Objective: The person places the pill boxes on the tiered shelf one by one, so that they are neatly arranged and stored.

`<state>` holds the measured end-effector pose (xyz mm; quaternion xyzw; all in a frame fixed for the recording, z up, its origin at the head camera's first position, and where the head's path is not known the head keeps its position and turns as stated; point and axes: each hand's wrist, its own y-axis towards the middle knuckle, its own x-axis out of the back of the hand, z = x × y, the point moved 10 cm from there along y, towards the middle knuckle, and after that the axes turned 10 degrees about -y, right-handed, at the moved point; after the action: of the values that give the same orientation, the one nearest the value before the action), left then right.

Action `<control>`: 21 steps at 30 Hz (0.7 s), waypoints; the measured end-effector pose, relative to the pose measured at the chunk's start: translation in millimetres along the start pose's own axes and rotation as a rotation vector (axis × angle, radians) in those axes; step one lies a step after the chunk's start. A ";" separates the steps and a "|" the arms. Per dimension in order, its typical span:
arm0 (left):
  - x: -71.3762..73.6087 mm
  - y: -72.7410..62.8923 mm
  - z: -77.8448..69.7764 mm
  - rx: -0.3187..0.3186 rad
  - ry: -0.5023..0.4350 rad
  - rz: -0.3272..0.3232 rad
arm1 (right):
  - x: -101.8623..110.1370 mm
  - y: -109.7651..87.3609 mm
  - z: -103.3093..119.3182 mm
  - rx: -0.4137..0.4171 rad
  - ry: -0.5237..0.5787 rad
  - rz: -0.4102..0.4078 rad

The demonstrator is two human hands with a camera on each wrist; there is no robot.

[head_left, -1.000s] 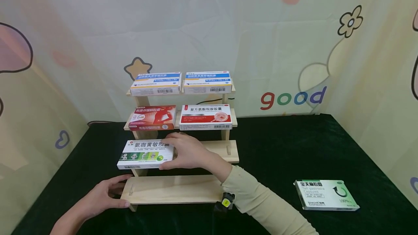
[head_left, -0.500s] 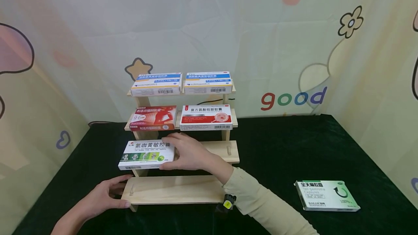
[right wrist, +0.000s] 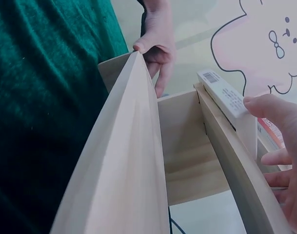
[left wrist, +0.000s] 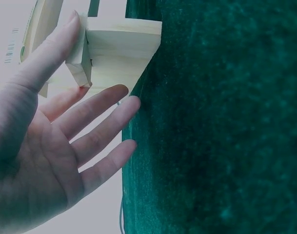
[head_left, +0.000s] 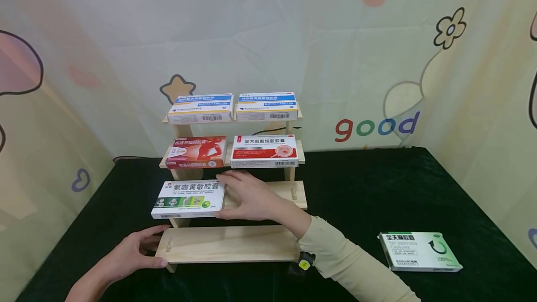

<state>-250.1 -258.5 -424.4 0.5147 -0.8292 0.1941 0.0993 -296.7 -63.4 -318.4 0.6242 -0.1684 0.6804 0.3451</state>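
Observation:
A white medicine box [head_left: 189, 199] with a green band lies on the left part of the third tier of a stepped wooden rack [head_left: 226, 244]. My right hand [head_left: 260, 198] is at its right end; thumb tip and index tip are by the box's front and back corners. In the right wrist view the thumb [right wrist: 270, 108] touches the box's corner and the other fingers stand apart from it. My left hand [head_left: 130, 255] pinches the left end of the lowest tier between thumb and index finger; its other fingers [left wrist: 104, 131] are spread.
Two blue-and-white boxes [head_left: 200, 108] sit on the top tier. A red box [head_left: 196, 152] and a red-and-white box [head_left: 265, 151] share the second. A green-and-white capsule box [head_left: 419, 251] lies on the dark green cloth [head_left: 356, 190] at right. A patterned curtain hangs behind.
My right hand has drawn slightly right, its fingers no longer overlapping the top of the white medicine box. The box stays on its tier. My left hand has kept its place.

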 end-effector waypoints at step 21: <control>0.6 -0.1 3.6 0.030 0.011 -0.010 | 11.2 -44.8 -23.4 -0.009 0.005 -0.012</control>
<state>-250.1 -260.6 -427.4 0.5190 -0.8232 0.2087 0.0971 -283.2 -13.4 -320.4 0.6218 -0.1670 0.6791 0.3525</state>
